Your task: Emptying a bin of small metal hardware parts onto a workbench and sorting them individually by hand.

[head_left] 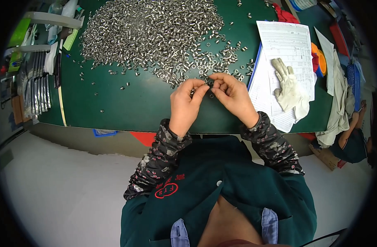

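Note:
A large heap of small metal rings (151, 33) spreads over the green table (118, 99), thinning toward my hands. At the heap's near edge, my left hand (183, 106) is closed, with thumb and index finger pinched together. A shiny metal ring (192, 94) shows beneath its fingers. Close beside it my right hand (236, 98) is closed too, its fingertips pinching at a small dark ring-like piece (210, 84). Fingers partly hide that piece, and its exact shape is hard to make out. The fingertips of both hands nearly meet.
Paper sheets (285, 45) and a white work glove (288, 84) lie to the right, near orange tape rolls (319, 59). Bagged metal parts (39, 92) and a rack (52, 19) stand left. Another person (351, 142) is at the far right.

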`<control>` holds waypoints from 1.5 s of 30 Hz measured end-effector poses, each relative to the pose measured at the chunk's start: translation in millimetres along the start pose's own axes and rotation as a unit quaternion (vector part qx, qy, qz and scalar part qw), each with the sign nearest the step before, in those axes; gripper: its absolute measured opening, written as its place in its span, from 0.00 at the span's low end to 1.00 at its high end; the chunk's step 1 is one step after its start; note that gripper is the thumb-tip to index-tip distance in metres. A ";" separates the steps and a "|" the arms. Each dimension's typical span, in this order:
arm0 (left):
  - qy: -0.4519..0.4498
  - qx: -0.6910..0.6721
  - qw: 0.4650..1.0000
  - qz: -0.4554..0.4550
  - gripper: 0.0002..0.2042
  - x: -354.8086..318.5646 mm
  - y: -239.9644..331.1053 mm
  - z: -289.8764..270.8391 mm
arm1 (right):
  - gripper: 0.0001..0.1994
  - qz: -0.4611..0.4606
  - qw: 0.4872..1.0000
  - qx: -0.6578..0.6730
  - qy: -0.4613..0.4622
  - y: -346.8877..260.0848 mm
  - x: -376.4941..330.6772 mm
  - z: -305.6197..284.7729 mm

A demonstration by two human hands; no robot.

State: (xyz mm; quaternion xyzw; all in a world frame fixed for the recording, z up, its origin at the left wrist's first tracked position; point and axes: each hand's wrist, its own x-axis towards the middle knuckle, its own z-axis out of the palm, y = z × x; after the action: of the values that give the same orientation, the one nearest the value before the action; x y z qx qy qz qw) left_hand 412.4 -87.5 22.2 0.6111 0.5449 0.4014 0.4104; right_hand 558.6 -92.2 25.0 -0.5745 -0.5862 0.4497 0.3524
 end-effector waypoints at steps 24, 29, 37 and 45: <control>-0.122 -0.370 0.856 -0.339 0.06 1.8 0.2 -7.4 | 0.08 -0.021 0.999 0.034 0.025 -3.4 -2.2 5.4; -0.103 -0.309 0.888 -0.324 0.05 1.6 1.7 -5.6 | 0.08 -0.073 0.996 -0.044 0.029 -3.0 -3.2 4.2; -0.072 -0.106 0.971 -0.203 0.04 0.7 -1.1 1.8 | 0.07 -0.112 0.984 -0.132 0.039 -4.2 -5.4 2.7; -0.062 -0.306 0.896 -0.316 0.03 1.4 -11.6 -3.2 | 0.08 -0.040 0.979 -0.190 0.057 -3.0 -6.2 -15.8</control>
State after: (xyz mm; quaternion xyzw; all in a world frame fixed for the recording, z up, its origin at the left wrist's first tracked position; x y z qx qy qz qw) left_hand 405.6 -85.1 12.5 0.2743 0.5328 0.3585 0.7158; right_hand 572.8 -96.2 33.9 -0.6311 -0.6626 0.2826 0.2876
